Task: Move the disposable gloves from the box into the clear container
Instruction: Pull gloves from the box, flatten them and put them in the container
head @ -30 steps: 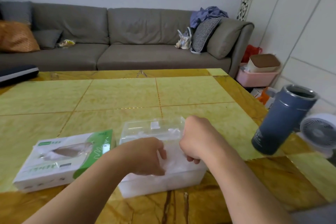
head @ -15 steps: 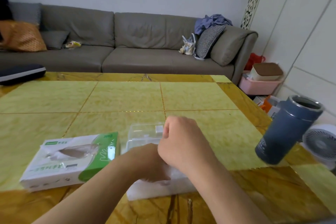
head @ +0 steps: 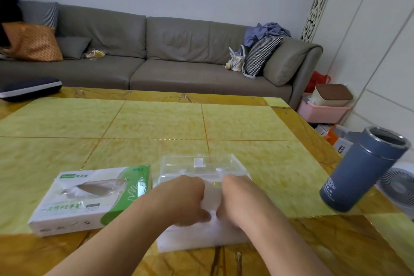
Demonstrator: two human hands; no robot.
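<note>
So there's a long grey sofa along the back wall with a few cushions on it, and in front of it a big yellow-green tiled table where everything sits. Over on the right edge of the table is a tall blue tumbler, lid off, well apart from the rest. Near the front edge there's the white and green glove box with a bit of clear plastic poking out of its slot, and just beside it on the right is the clear container, lid flipped up at the back. The gloves are a white wad inside the container. Both hands are down in it: the left hand and right hand each have fingers curled into the wad, gripping it, knuckles nearly touching.
</note>
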